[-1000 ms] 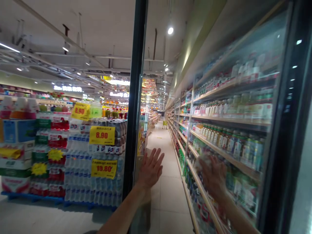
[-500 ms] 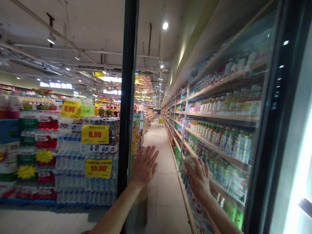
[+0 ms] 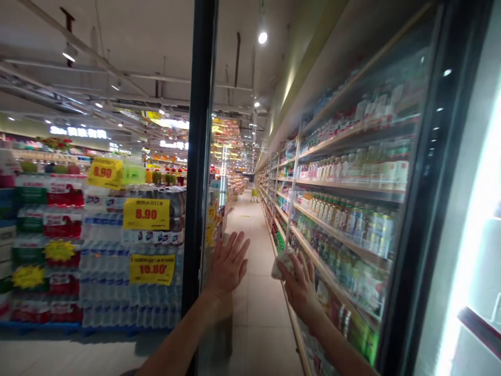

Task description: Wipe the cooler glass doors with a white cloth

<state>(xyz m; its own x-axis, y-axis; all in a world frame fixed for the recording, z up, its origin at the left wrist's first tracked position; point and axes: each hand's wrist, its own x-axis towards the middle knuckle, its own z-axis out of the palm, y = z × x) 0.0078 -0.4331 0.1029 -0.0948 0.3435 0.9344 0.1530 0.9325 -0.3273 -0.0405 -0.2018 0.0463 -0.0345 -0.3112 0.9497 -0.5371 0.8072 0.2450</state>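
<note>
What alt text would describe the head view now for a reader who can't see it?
A person's right hand holds a crumpled pale cloth and the left hand is spread open, both at a black-framed glass door. Shelved bottles show through it; stacked drink packs with yellow price signs stand at the view's left.

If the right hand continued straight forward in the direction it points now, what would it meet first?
Most likely the glass. The right hand holds a white cloth toward it, so the cloth may already be touching; the depth is hard to judge.
</note>
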